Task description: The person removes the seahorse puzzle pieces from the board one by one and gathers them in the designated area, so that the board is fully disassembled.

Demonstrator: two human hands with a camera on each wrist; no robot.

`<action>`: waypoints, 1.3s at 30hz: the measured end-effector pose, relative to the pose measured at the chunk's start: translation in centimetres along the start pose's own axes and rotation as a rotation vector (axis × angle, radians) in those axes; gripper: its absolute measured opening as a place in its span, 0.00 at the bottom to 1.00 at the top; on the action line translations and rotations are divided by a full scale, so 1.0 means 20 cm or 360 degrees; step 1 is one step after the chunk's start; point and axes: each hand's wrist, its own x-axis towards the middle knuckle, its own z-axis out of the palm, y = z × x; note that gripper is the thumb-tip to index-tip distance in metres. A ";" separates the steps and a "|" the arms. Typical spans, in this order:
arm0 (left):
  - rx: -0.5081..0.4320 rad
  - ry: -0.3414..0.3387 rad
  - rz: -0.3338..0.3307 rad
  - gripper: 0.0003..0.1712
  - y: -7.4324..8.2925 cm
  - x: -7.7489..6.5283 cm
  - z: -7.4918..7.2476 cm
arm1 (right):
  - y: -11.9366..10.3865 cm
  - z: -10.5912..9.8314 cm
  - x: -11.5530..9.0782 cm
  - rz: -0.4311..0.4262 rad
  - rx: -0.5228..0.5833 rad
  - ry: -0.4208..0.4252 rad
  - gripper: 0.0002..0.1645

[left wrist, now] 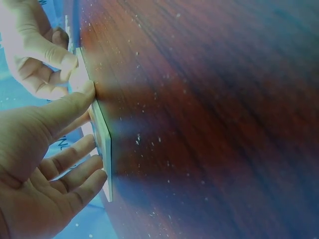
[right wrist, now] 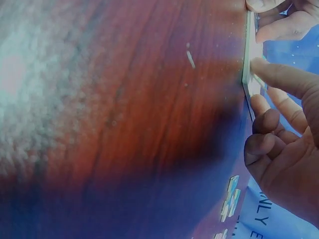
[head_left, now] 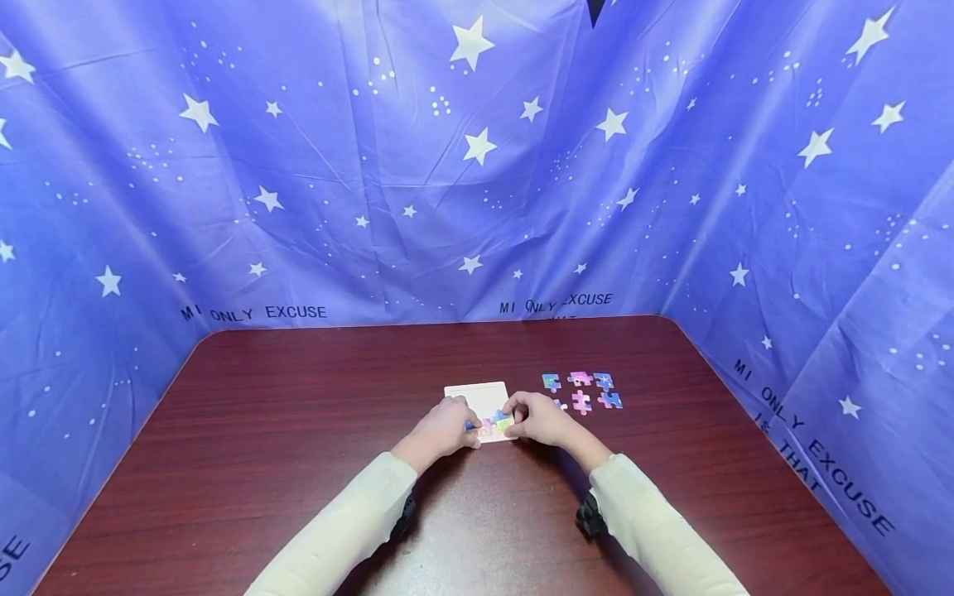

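A white square puzzle board [head_left: 474,392] lies on the table, with several joined jigsaw pieces [head_left: 488,427] in pink, blue and yellow-green along its near part. My left hand [head_left: 447,426] holds the board's left and near edges; in the left wrist view its thumb [left wrist: 87,90] is at the near edge and its other fingers along the side. At the right edge, my right hand [head_left: 540,419] pinches a yellow-green jigsaw piece [head_left: 503,425] on the board between thumb and index finger. Its remaining fingers [right wrist: 264,122] are curled. The hands partly hide the pieces.
Several loose jigsaw pieces [head_left: 581,402], pink and blue, lie right of the board, one partly behind my right hand. The dark red wooden table [head_left: 313,397] is bordered by a blue star-patterned cloth [head_left: 417,165] at the back and sides.
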 end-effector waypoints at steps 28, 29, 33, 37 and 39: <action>-0.0065 0.0011 -0.0030 0.15 0.01 0.00 0.00 | 0.01 -0.06 -0.01 -0.0054 -0.0281 0.0034 0.17; -0.0069 0.0012 -0.0030 0.15 0.01 0.00 0.00 | 0.01 -0.07 -0.01 -0.0051 -0.0288 0.0037 0.17; -0.0076 0.0014 -0.0030 0.15 0.01 0.00 -0.01 | 0.02 -0.09 -0.03 -0.0040 -0.0304 0.0055 0.16; -0.0074 0.0006 -0.0028 0.15 0.01 -0.01 -0.01 | 0.04 -0.12 -0.04 -0.0020 -0.0289 0.0072 0.16; -0.0065 0.0004 -0.0021 0.15 0.01 -0.01 -0.01 | 0.04 -0.13 -0.05 -0.0013 -0.0284 0.0084 0.16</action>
